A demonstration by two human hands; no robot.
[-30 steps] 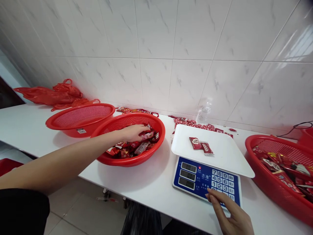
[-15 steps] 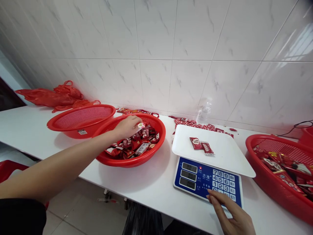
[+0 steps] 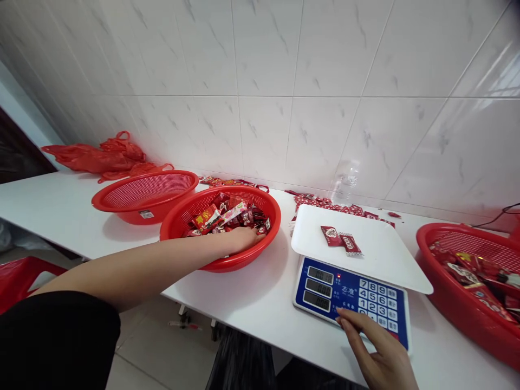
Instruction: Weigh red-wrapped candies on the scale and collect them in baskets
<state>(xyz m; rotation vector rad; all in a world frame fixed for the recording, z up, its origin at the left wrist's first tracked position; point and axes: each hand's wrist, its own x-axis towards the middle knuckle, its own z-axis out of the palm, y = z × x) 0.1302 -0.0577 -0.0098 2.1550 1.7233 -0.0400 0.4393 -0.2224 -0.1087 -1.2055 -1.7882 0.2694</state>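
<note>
My left hand (image 3: 242,239) reaches into the red perforated basket (image 3: 274,227) in the middle. Its fingertips are down among the wrapped candies (image 3: 233,213), so I cannot see whether they hold one. My right hand (image 3: 376,344) is at the front edge of the blue-and-white scale (image 3: 345,290), beside the keypad. Its thumb and forefinger are drawn together, and nothing shows between them. Two red wrapped candies (image 3: 341,240) lie touching on the scale's white pan (image 3: 377,244). The displays are lit, with dim digits.
Another red basket (image 3: 142,197) stands on the left, beside red plastic bags (image 3: 101,157). At right a large red basket (image 3: 459,303) holds more packets. Red packets (image 3: 325,205) lie along the tiled wall, near a clear bottle (image 3: 345,181). A red stool (image 3: 30,279) is below the table.
My left hand has moved right and lower, into the near right part of the candies. A pink-white packet and a red-yellow one now show on top. The right hand has barely moved.
</note>
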